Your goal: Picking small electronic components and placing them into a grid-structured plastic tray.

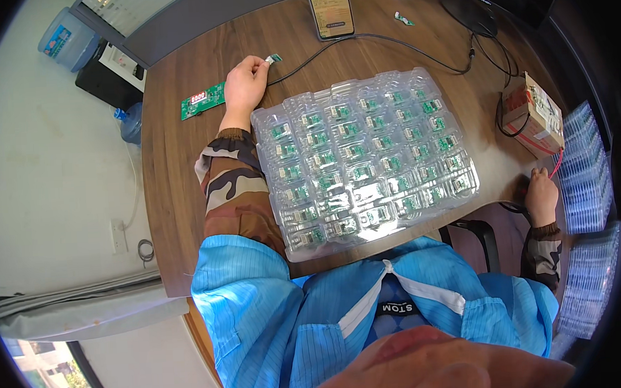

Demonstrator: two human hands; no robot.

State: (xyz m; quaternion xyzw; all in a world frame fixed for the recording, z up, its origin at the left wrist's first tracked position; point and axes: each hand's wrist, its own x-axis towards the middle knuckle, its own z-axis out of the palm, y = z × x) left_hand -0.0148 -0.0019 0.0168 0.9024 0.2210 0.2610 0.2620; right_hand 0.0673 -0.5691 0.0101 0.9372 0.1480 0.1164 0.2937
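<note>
My left hand reaches across the table's far left part, its fingers pinching a small green circuit board with a white connector. Under and beside that hand lies a longer green circuit board with a red digit display; its right end is hidden. Next to my left forearm, a clear plastic tray holds rows of small green boards with white connectors. My right hand is low at the table's right edge, fingers curled in beside a red wire. What those fingers hold, if anything, cannot be made out.
A phone stands upright at the back, with a black cable running past it. Another small board lies behind. At right are a cardboard box, a monitor stand and stacked clear trays.
</note>
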